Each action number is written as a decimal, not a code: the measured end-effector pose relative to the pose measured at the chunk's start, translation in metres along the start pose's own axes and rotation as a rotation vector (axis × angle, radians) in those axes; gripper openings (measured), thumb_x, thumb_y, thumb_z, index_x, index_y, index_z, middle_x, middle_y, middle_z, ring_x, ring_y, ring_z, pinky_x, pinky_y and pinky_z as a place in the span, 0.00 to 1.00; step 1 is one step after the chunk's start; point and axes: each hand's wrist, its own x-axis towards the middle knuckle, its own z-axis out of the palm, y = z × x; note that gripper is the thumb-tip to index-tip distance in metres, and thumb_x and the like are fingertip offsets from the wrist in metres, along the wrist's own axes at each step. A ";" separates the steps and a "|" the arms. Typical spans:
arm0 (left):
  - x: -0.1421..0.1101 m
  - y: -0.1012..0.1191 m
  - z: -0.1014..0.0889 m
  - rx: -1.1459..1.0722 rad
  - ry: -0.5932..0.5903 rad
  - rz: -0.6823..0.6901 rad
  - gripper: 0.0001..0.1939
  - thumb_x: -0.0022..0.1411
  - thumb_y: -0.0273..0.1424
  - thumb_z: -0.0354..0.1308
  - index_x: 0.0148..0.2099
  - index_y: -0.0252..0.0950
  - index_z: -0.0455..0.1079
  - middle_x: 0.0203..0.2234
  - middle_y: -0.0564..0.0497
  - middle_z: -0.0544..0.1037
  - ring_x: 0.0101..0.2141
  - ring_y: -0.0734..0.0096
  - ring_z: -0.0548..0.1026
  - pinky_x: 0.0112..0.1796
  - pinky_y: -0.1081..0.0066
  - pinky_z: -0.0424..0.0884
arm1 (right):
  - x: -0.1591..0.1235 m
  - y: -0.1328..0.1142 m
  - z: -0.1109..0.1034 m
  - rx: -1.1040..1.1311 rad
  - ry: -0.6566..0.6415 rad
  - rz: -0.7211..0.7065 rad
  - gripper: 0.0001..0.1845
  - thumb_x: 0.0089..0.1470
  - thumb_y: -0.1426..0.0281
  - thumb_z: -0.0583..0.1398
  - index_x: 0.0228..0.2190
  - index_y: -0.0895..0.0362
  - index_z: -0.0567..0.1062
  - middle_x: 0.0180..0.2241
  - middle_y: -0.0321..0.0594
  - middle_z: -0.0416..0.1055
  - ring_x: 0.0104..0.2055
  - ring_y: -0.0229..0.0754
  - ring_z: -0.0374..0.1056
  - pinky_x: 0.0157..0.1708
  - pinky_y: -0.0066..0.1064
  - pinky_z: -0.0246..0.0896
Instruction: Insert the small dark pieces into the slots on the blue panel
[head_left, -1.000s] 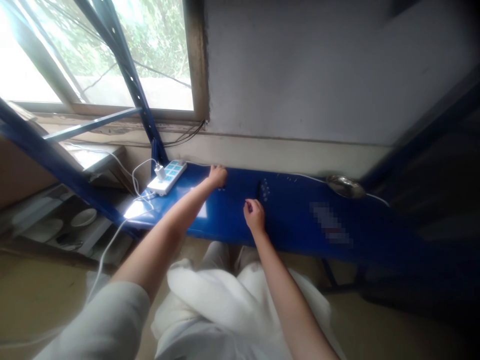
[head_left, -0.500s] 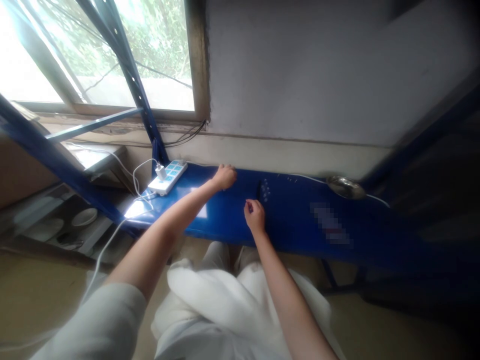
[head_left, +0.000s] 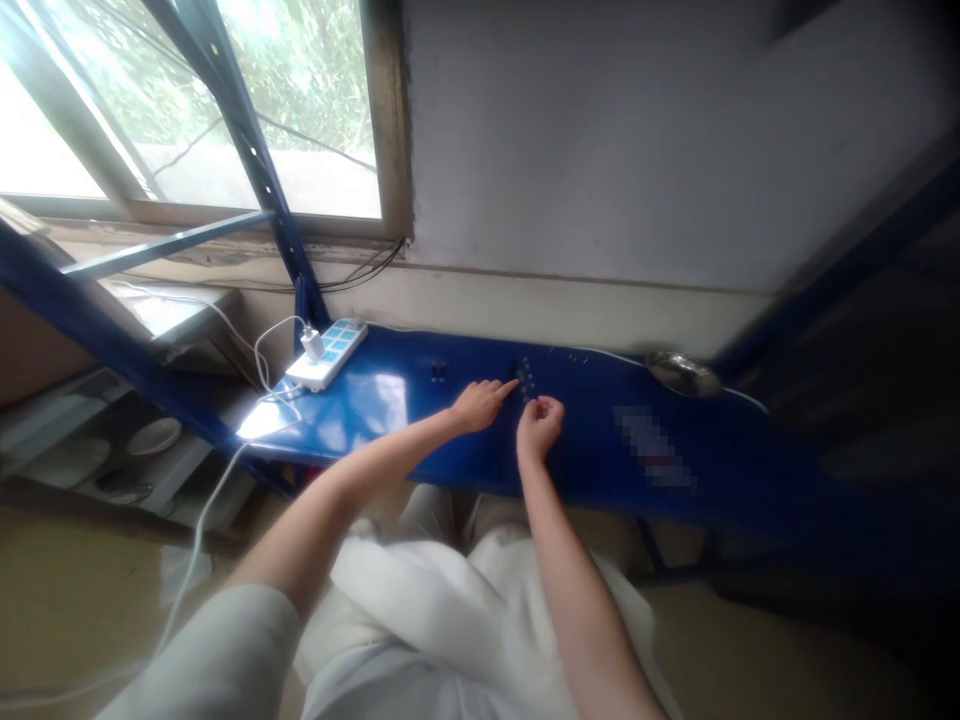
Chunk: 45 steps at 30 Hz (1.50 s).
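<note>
A cluster of small clear pieces (head_left: pixel 527 376) is found on the blue table (head_left: pixel 480 356), toward its back half, directly ahead of the hands. A short dark strip is noted just beside the cluster, on its left. The left hand (head_left: pixel 478 404) is extended from the left, with its fingers stretched toward the strip and the cluster; whether anything is grasped or touched by it cannot be told. The right hand (head_left: pixel 541 421) is placed at the near end of the cluster, with its fingertips drawn together; whether a piece is pinched between them cannot be told.

Two small dark pieces (head_left: pixel 438 373) are seen farther left. Tiny slender pieces (head_left: pixel 578 358) are laid near the back edge, right of the cluster. A shiny metal dish (head_left: pixel 683 373) is located farther right. At the left end, a white power strip (head_left: pixel 328 358) is fitted with a white plug (head_left: pixel 312 346).
</note>
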 end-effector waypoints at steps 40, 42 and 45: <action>0.017 0.012 -0.007 -0.391 0.343 -0.332 0.09 0.60 0.31 0.50 0.40 0.37 0.70 0.35 0.51 0.76 0.37 0.70 0.71 0.41 0.66 0.60 | 0.024 0.020 0.002 -0.512 -0.267 -0.390 0.09 0.50 0.70 0.54 0.26 0.59 0.73 0.30 0.43 0.70 0.37 0.44 0.59 0.35 0.33 0.47; 0.017 0.011 -0.007 -0.378 0.324 -0.319 0.09 0.60 0.31 0.50 0.40 0.37 0.70 0.36 0.51 0.76 0.38 0.70 0.71 0.41 0.67 0.60 | 0.024 0.021 0.002 -0.510 -0.268 -0.394 0.09 0.50 0.70 0.54 0.26 0.59 0.73 0.30 0.43 0.70 0.37 0.44 0.59 0.35 0.33 0.47; 0.017 0.008 -0.008 -0.326 0.281 -0.290 0.10 0.61 0.31 0.48 0.41 0.37 0.70 0.37 0.50 0.75 0.39 0.69 0.70 0.41 0.66 0.59 | 0.024 0.022 0.002 -0.505 -0.261 -0.405 0.09 0.49 0.70 0.54 0.25 0.59 0.72 0.30 0.43 0.69 0.36 0.44 0.59 0.35 0.33 0.47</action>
